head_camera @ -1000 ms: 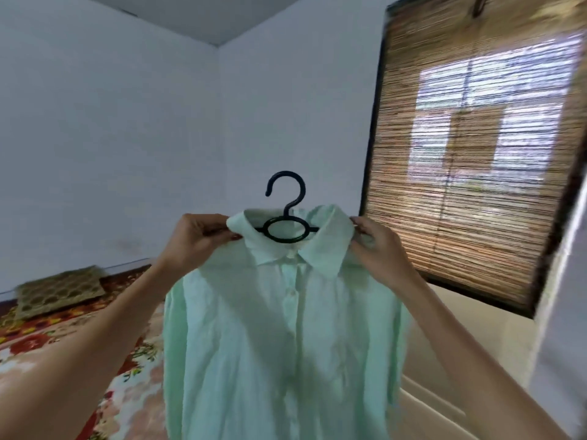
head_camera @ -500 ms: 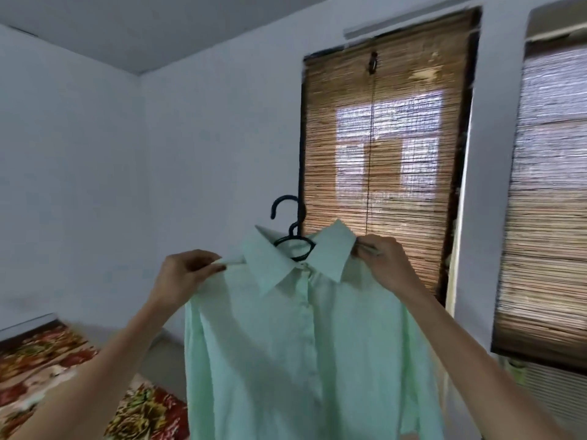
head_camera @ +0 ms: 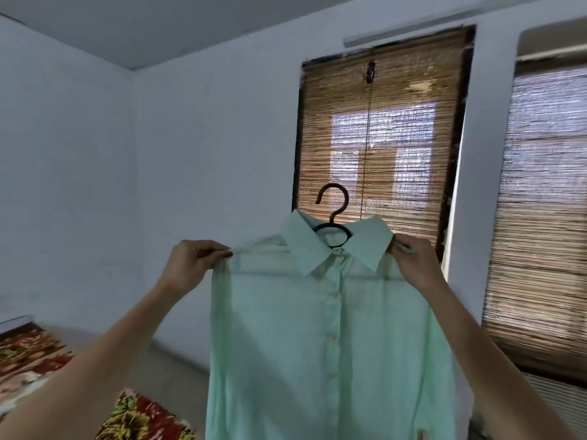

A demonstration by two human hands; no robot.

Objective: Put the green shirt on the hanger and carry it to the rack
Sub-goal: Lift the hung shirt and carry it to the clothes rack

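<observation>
Fingers (head_camera: 209, 253) of our left hand (head_camera: 190, 265) and right hand (head_camera: 416, 265) pinch the green shirt (head_camera: 330, 338) at its shoulders.
We hold it up on the black hanger (head_camera: 338, 214), buttoned front facing us, hook above the collar, before the bamboo blind (head_camera: 381, 138); a floral mat (head_camera: 139, 417) lies low at left.

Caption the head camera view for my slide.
Left hand and right hand hold the green shirt by its shoulders on a black hanger, facing a bamboo blind.
</observation>
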